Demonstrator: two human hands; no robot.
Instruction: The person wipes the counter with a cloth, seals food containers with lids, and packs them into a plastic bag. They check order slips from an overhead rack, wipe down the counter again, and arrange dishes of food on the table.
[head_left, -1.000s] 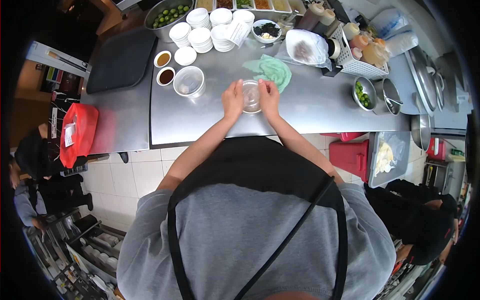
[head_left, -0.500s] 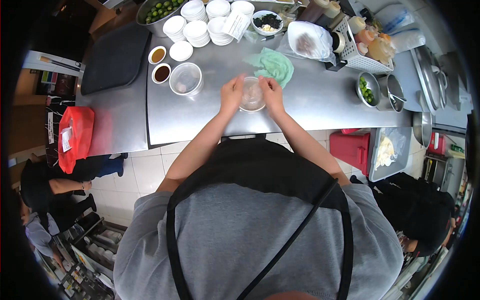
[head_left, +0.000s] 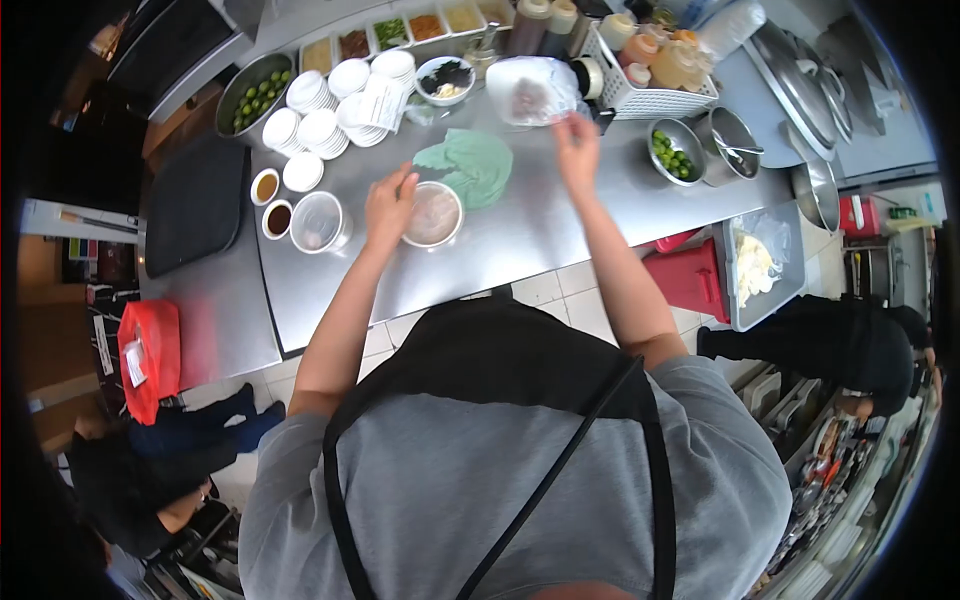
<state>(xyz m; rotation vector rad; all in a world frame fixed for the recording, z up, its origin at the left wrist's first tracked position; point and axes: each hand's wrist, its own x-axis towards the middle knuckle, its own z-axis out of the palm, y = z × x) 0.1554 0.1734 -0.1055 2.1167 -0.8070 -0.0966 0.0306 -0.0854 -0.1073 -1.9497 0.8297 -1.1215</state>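
A round clear plastic tub (head_left: 433, 215) with a pale rim stands on the steel counter. My left hand (head_left: 390, 208) is at its left side, fingers loosely apart and gripping nothing visible. Farther right, my right hand (head_left: 577, 155) reaches over the counter near a clear plastic bag (head_left: 535, 92) with something brownish inside. Its fingers are smeared by motion, and contact with the bag cannot be made out. A crumpled green cloth (head_left: 480, 165) lies between the hands. Left of my left hand is a second clear tub (head_left: 320, 222).
Stacked white lids (head_left: 320, 130) and two sauce cups (head_left: 277, 219) sit at the left, near a black tray (head_left: 197, 205). A white basket (head_left: 650, 100) of squeeze bottles stands at the back right. A metal bowl (head_left: 677, 152) holds green citrus. People stand on both sides behind me.
My right hand has left the clear tub and moved right toward the plastic bag. My left hand has loosened and stays beside the tub. The view has turned and shifted.
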